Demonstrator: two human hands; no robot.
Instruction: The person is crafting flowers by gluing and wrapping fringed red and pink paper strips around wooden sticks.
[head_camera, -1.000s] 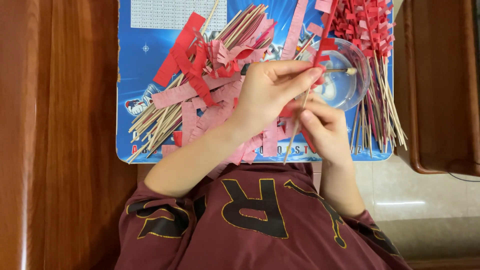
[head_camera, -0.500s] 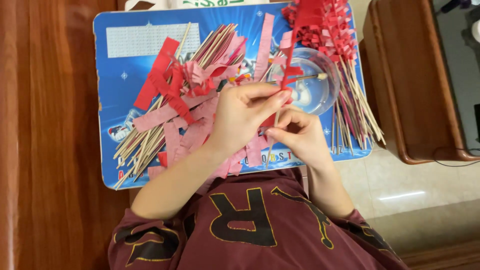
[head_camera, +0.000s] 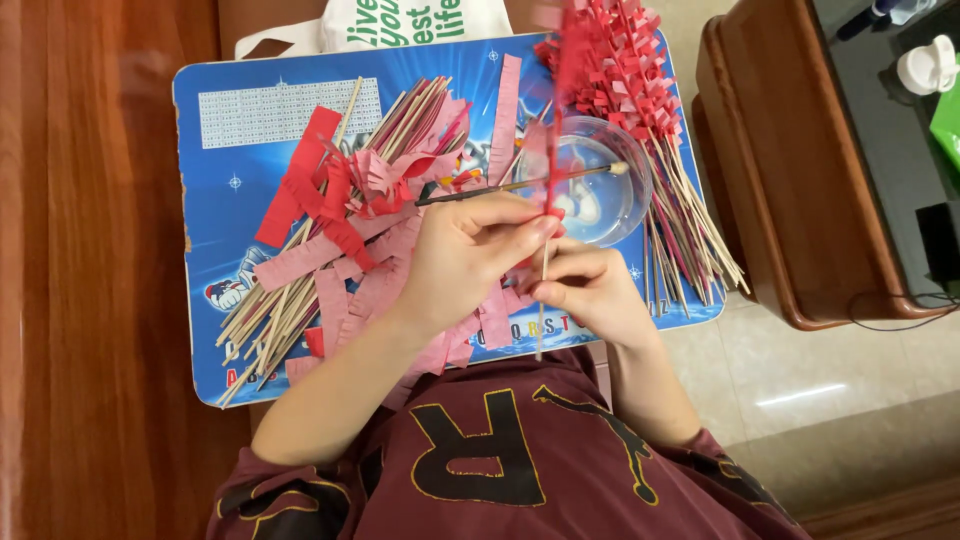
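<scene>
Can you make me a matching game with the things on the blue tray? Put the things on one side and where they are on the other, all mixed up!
Things:
1. brush
2. bare sticks
3. finished red-fringed sticks
4. thin stick

Places:
A. pinched in the right hand, with the left hand at its red paper
B. lying across the clear bowl
C. piled at the tray's right edge
D. heaped at the tray's left, under pink strips

Pairs: 1-B, 2-D, 3-C, 4-A

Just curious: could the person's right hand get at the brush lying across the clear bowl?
Probably yes: the brush lies uncovered just beyond the right hand, though that hand pinches a thin stick.
</scene>
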